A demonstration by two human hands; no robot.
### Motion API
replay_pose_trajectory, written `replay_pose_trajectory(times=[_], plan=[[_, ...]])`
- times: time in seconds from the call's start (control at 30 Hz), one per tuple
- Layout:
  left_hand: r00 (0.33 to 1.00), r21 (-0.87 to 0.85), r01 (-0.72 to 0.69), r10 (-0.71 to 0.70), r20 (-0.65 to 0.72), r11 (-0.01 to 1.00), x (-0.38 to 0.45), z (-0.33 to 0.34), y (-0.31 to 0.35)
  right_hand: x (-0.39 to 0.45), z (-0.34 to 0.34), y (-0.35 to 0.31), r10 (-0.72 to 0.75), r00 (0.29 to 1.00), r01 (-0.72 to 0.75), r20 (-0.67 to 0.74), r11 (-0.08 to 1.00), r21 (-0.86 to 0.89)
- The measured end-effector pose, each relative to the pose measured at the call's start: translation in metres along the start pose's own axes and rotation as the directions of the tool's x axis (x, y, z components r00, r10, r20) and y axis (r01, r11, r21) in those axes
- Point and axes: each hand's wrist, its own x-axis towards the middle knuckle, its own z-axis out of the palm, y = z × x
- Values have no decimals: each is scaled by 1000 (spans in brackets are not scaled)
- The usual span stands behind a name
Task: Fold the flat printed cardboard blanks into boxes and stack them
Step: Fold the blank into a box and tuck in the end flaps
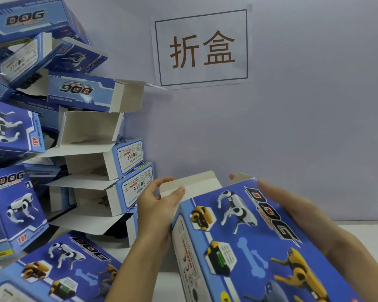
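Observation:
A blue printed box point(249, 243) with robot-dog pictures and the word DOG is raised in front of me, its far end open. My left hand point(157, 205) grips its left side, thumb pressed on the white end flap point(190, 184). My right hand point(292, 205) holds the right edge, one fingertip showing behind a small side flap point(241, 176). A tall leaning stack of folded blue boxes point(79, 136) fills the left, several with open white flaps facing right.
A paper sign point(202, 47) with brown characters is taped to the pale wall behind. Another printed box point(59, 269) lies at the lower left. A strip of white tabletop point(367, 234) shows at the right.

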Motion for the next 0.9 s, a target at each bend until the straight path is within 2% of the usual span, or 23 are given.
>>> replay_pose_trajectory(times=[0.03, 0.1, 0.17, 0.2, 0.33, 0.4, 0.43, 0.5, 0.6, 0.77, 0.9], plan=[[1000, -1, 2, -2, -7, 1000, 0, 0, -1, 7, -9, 7, 4, 1000, -4, 5, 996, -89], [1000, -13, 15, -16, -24, 1000, 1, 0, -3, -3, -7, 13, 4, 1000, -4, 3, 1000, -12], [999, -40, 12, -14, -53, 999, 3, 1, -3, -8, -6, 9, -45, 998, 41, -47, 995, -92], [998, -51, -3, 0, -56, 999, 3, 1, -3, -8, -8, 9, -73, 997, 71, -38, 996, -50], [999, -25, -23, 24, 42, 999, -1, 9, 6, -11, -16, 11, -204, 943, 265, -262, 937, 225], [990, 48, -10, 3, 139, 999, -8, 18, 10, -11, -15, 10, -240, 930, 313, -278, 913, 260], [983, 91, -6, -11, 185, 996, -12, 22, 12, -10, -15, 14, -276, 930, 337, -243, 905, 261], [962, 137, -4, -34, 273, 991, -20, 27, 17, -9, -10, 19, -361, 905, 405, -224, 892, 198], [927, 157, -101, 36, 373, 982, -25, 31, 19, -2, 3, 20, -431, 866, 474, -252, 869, 142], [900, 62, -268, 227, 373, 961, -24, 31, 20, 5, 13, 25, -505, 827, 543, -245, 832, 117], [885, -52, -277, 276, 375, 960, -27, 32, 15, 8, 7, 26, -505, 789, 503, -350, 858, -106]])
